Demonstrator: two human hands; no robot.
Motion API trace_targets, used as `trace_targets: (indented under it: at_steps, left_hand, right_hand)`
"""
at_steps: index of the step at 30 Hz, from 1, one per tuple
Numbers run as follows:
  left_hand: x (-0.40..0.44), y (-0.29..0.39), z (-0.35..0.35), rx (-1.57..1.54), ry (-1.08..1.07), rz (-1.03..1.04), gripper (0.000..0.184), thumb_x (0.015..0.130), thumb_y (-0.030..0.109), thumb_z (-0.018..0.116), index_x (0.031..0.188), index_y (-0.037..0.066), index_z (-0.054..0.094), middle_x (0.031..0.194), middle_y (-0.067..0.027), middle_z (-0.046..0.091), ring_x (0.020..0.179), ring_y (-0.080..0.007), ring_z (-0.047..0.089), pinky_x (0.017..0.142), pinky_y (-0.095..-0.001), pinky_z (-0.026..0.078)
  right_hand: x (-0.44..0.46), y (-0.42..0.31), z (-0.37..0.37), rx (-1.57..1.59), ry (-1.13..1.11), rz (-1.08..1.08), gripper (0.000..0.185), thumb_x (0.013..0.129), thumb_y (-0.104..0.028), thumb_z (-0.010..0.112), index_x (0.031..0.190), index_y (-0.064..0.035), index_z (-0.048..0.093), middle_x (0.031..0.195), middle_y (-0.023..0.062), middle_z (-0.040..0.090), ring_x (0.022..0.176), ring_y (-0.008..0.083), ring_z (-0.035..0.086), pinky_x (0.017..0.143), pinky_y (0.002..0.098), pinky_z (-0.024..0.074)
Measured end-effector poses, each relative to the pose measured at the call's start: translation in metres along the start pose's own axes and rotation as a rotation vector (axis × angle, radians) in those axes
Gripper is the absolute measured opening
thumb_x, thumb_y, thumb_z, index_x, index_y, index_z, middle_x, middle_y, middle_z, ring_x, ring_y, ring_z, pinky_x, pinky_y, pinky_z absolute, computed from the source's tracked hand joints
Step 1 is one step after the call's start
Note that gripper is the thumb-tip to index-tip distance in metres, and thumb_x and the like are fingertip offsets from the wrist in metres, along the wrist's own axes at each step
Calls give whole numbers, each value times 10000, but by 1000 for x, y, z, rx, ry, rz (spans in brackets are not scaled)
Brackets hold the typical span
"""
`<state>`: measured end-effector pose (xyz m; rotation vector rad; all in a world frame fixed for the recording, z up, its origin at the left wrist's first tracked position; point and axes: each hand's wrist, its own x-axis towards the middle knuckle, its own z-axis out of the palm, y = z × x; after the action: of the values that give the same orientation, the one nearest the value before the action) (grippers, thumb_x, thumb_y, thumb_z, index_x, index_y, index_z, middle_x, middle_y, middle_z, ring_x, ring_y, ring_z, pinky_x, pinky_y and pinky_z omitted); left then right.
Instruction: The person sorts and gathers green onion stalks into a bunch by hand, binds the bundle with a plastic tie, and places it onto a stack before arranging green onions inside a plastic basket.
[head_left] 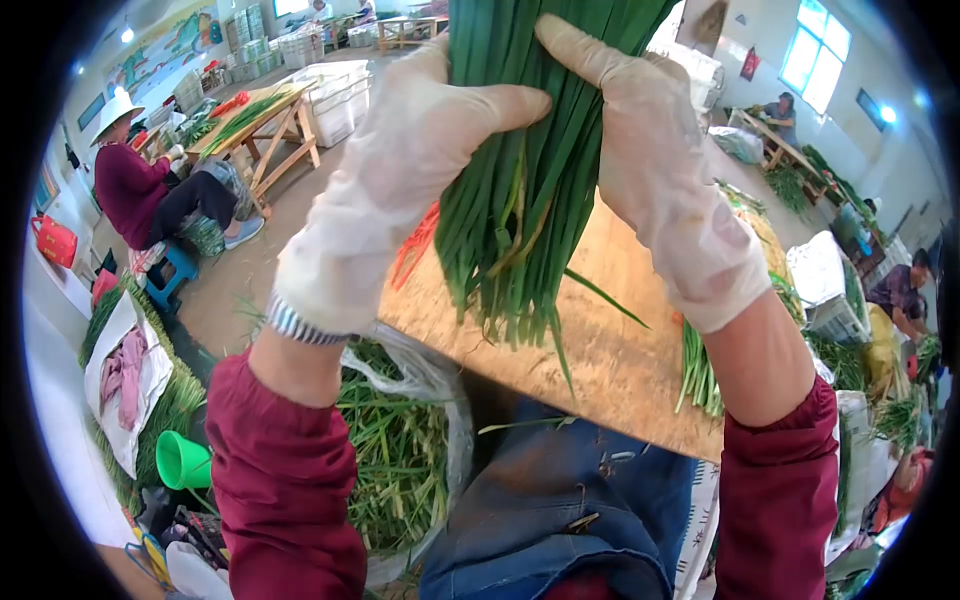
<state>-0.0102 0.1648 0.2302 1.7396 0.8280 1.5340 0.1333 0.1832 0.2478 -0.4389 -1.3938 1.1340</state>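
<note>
A thick bunch of garlic chives [522,215] is held up in front of me, its leaf ends hanging down over the wooden table [610,345]. My left hand [405,150], in a thin whitish glove, grips the bunch from the left with its thumb across the leaves. From the other side my right hand [660,150], gloved the same way, clasps it with the thumb on top. The fingers of both hands are mostly hidden behind the leaves. Several yellowed leaves show among the green. Red ties [415,245] lie beside my left wrist, and more chives [697,372] rest below my right forearm.
By my left knee stands a clear plastic bag [458,440] of leaf trimmings [395,455]. A green cup [183,460] lies farther left. A person in a white hat [135,190] sits on a blue stool [178,272]. White crates [832,312] stand at right.
</note>
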Motion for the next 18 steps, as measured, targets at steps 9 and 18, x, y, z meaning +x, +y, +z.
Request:
trace_targets:
  at_steps: [9,18]
  left_hand:
    - [34,-50,29,-180,3,-83,421,712,7,650,1106,-65,521,974,-119,627,862,-177,608,752,-269,490]
    - [43,-62,50,262,22,-28,490,764,72,535,1238,9,432,923,-227,616,876,-351,600,769,-370,471]
  right_hand:
    - [18,35,-59,-88,-68,49,304,746,-107,707,1008,16,616,899,88,643,761,163,609,685,283,507]
    - [35,8,-45,-261,-77,-17,379,678,-142,774,968,14,586,756,71,621,590,148,586,527,272,483]
